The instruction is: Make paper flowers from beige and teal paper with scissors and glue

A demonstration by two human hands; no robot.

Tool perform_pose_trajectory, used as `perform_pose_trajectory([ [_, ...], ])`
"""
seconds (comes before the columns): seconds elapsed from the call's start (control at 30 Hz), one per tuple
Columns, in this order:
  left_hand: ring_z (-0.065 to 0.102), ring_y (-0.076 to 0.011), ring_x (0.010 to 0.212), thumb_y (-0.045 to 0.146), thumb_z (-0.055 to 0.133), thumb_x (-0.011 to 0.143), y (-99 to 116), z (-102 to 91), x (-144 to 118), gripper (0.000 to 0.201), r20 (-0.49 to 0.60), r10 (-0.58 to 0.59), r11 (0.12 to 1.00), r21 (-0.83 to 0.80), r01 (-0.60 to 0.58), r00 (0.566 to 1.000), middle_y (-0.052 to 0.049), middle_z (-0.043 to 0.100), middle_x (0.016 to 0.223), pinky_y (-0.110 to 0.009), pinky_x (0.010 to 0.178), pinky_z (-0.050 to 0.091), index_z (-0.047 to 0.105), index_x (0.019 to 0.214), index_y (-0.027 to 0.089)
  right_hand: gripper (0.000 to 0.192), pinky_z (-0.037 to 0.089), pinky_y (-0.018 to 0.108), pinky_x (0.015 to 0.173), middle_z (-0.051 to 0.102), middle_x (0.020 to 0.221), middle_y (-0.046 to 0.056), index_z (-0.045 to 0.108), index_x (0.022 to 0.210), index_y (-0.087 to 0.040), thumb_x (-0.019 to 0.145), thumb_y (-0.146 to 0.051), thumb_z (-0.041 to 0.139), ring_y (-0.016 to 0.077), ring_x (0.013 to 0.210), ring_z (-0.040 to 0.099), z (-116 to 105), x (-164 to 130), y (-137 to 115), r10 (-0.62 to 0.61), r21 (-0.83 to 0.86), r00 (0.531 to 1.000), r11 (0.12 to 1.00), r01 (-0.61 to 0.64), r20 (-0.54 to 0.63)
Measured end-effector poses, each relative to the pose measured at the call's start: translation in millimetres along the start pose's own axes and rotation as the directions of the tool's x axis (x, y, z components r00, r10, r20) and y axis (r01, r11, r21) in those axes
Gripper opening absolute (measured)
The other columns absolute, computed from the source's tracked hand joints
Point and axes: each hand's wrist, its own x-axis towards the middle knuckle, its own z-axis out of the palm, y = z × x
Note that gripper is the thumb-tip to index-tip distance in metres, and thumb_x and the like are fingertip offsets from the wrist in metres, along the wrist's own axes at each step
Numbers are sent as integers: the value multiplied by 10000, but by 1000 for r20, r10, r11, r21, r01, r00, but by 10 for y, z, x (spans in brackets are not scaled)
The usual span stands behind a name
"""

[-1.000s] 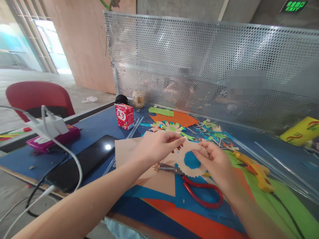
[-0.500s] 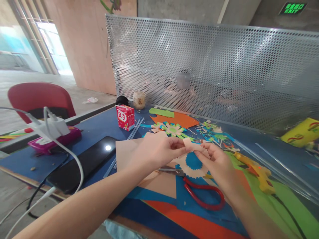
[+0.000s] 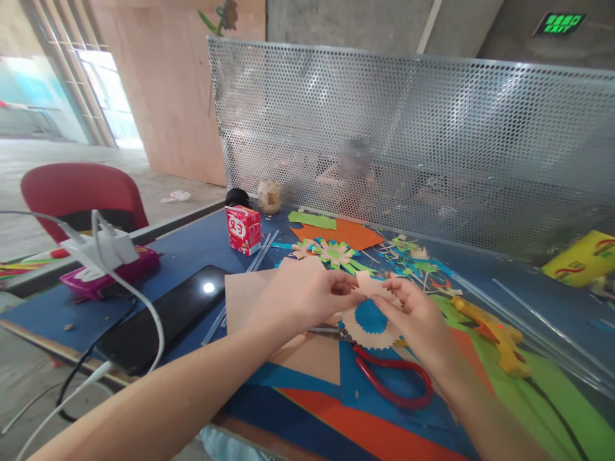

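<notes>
Both hands meet over the papers, pinching the top of a cream paper ring (image 3: 354, 330) with zigzag edges. Blue shows through its round hole. My left hand (image 3: 310, 294) grips the ring's upper left, thumb and fingers together. On the upper right, my right hand (image 3: 416, 310) has thumb and fingertips closed on it. A small cream tab (image 3: 364, 276) sticks up between the fingertips; whether it joins the ring I cannot tell. Just below lie scissors with red handles (image 3: 408, 403), blades pointing left and partly covered. Under my left wrist rests a cream sheet (image 3: 245, 298).
A layered paper flower (image 3: 335, 251) and paper scraps (image 3: 408, 256) lie behind my hands. At right is a yellow glue gun (image 3: 500, 336) on green paper, with clear glue sticks (image 3: 542, 330). A phone (image 3: 163, 320), power strip (image 3: 108, 272) and red box (image 3: 243, 229) stand left. A perforated metal screen (image 3: 432, 128) bounds the back.
The whole view has shifted slightly downward. Both hands keep their pinch on the paper ring, which shows a little more of its zigzag edge and blue centre.
</notes>
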Motion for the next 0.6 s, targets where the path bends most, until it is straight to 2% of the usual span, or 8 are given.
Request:
perform_pose_trajectory([
  [0.2, 499, -107, 507, 647, 433, 774, 1, -12, -8, 484, 14, -5, 1000, 25, 5, 1000, 24, 668, 685, -219, 449, 237, 659, 986, 277, 266, 459, 332, 688, 656, 910, 50, 534, 885, -226, 726, -429, 601, 229, 818, 610, -5, -6, -4, -38, -61, 998, 997, 35, -45],
  [0.33, 476, -111, 489, 617, 464, 773, -27, 5, -19, 445, 18, -13, 1000, 26, 12, 1000, 23, 629, 598, -227, 448, 239, 675, 872, 239, 250, 458, 326, 702, 657, 949, 61, 556, 882, -220, 733, -418, 594, 243, 893, 604, -12, -8, 17, -100, -115, 992, 989, 91, -77],
  [0.5, 532, -129, 564, 580, 529, 745, -53, 106, 6, 414, 37, -37, 988, -150, 43, 999, 11, 627, 618, -212, 477, 308, 661, 875, 210, 217, 457, 298, 615, 656, 953, 56, 543, 886, -232, 765, -412, 561, 226, 838, 613, -10, -17, 9, -103, -141, 993, 985, 95, -52],
  [0.6, 566, -140, 612, 549, 572, 732, -8, 126, 12, 377, 56, -71, 952, -293, 84, 996, 0, 638, 659, -211, 501, 357, 656, 857, 204, 178, 469, 296, 627, 654, 905, 44, 536, 879, -234, 787, -387, 552, 213, 821, 615, 0, -33, -15, -159, -182, 985, 973, 143, -74],
])
